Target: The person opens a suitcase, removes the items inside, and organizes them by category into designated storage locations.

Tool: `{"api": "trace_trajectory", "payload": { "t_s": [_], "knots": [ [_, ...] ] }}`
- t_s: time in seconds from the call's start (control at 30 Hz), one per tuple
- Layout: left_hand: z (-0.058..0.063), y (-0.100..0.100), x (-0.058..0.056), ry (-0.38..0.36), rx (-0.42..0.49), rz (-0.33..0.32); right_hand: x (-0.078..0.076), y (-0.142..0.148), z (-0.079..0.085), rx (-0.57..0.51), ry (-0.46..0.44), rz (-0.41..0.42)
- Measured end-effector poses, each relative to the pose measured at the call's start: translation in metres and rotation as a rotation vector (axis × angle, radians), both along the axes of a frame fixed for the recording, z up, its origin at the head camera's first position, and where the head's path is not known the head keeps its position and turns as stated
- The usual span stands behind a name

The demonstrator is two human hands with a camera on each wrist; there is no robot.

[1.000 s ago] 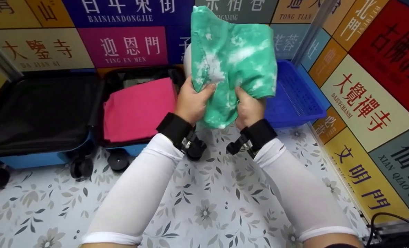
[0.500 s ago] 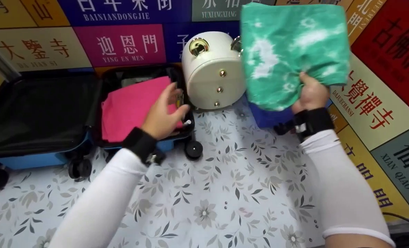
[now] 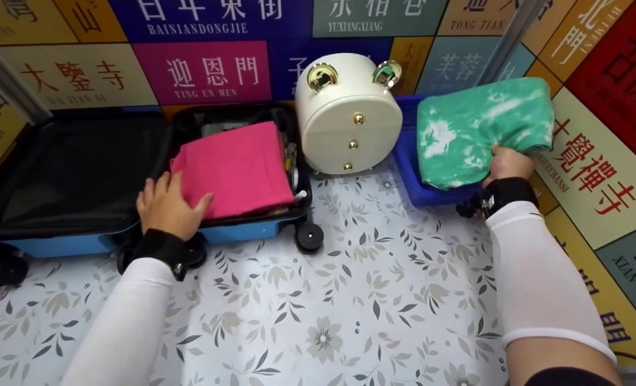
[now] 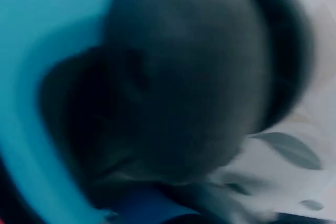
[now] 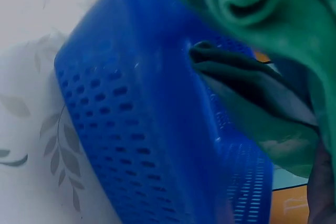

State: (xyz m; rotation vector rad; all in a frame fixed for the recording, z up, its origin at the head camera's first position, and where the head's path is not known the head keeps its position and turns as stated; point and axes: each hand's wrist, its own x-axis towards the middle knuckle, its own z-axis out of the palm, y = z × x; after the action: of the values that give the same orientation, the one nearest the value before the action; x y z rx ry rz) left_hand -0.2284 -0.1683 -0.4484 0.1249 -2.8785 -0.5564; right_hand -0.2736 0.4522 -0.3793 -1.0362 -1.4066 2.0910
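Observation:
My right hand (image 3: 510,165) grips a folded green-and-white tie-dye cloth (image 3: 478,128) by its near edge, over the blue plastic basket (image 3: 422,195). In the right wrist view, folds of the green cloth (image 5: 278,124) hang over the perforated basket (image 5: 131,114). My left hand (image 3: 169,208) has its fingers spread at the left edge of a folded pink cloth (image 3: 232,171), which lies in the right half of an open blue suitcase (image 3: 242,231). The left wrist view is filled by a blurred dark suitcase wheel (image 4: 184,77) against the blue shell (image 4: 31,51).
A white rounded box (image 3: 350,118) with gold knobs and two gold ear-like rounds stands between suitcase and basket. At left lies the suitcase's black-lined other half (image 3: 82,171). Sign-covered panels (image 3: 216,69) rise behind and at right. Leaf-patterned covering (image 3: 323,300) spreads in front.
Both hands held the green cloth in the middle; the left let go and moved left to the pink cloth. The right carried the green cloth right, then lowered it over the basket.

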Motion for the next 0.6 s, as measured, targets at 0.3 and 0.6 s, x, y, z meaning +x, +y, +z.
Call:
{"api": "trace_trajectory", "payload": {
  "t_s": [0.3, 0.6],
  "knots": [
    [-0.008, -0.002, -0.001, 0.009, -0.015, 0.015, -0.018, -0.004, -0.025, 0.17, -0.115, 0.069],
    [-0.011, 0.002, -0.002, 0.027, -0.037, -0.009, -0.025, 0.001, -0.03, 0.402, -0.327, 0.286]
  ]
}}
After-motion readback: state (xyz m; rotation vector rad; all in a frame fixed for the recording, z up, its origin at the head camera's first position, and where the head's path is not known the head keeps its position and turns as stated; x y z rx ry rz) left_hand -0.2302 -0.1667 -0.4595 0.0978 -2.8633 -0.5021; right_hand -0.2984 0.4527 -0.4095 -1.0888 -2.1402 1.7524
